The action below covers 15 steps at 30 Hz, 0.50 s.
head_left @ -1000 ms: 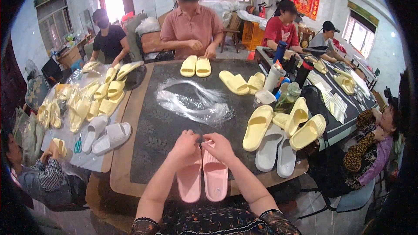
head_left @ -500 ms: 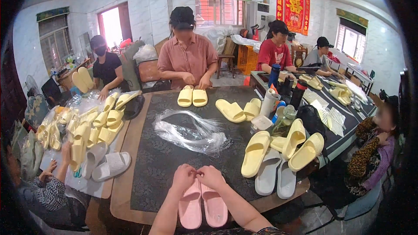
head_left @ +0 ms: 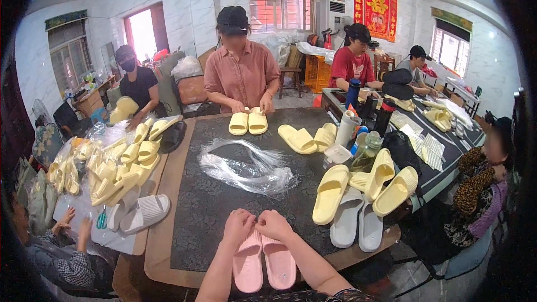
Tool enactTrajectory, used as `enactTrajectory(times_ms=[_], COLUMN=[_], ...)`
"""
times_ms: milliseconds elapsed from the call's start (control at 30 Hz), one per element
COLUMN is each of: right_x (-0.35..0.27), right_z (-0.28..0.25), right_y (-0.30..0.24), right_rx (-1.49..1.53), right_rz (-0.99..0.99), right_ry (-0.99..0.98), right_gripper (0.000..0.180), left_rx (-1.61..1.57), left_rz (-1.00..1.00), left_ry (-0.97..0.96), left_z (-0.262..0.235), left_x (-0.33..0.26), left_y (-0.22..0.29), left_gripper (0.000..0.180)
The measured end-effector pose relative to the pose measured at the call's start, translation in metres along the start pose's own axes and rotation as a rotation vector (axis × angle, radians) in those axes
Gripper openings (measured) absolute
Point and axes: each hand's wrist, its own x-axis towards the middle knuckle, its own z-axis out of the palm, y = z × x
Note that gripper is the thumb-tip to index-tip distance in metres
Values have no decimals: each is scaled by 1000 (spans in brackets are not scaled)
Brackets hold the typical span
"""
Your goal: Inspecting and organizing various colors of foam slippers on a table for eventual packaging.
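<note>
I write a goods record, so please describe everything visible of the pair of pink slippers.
The pink slippers are an open-heeled pair, apparently foam or soft plastic, with wide ribbed straps. They lie side by side, soles down, at the near edge of the table, heels toward the person. The left hand and right hand are at the toe ends, hiding them; whether they grip is unclear.

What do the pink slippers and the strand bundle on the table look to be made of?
Pink slippers: probably moulded foam or soft plastic, matte, judging by their thick, evenly coloured shape. Strand bundle: likely clear plastic, glossy, given its translucence and highlights.
</note>
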Motion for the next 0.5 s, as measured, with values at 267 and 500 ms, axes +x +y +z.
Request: enactTrajectory(times_ms=[267, 500], right_x=[7, 5], right_z=[24, 20], right_y=[25, 20], right_rx=[261, 455], right_rz=[64, 94], right_ry=[170, 150], right_gripper=[23, 18], left_rx=[-125, -276], left_rz=[-39, -84], left_ry=[-75, 50], left_z=[-4, 1], left_x=[-2, -4], left_y=[4, -7], left_gripper=[18, 17])
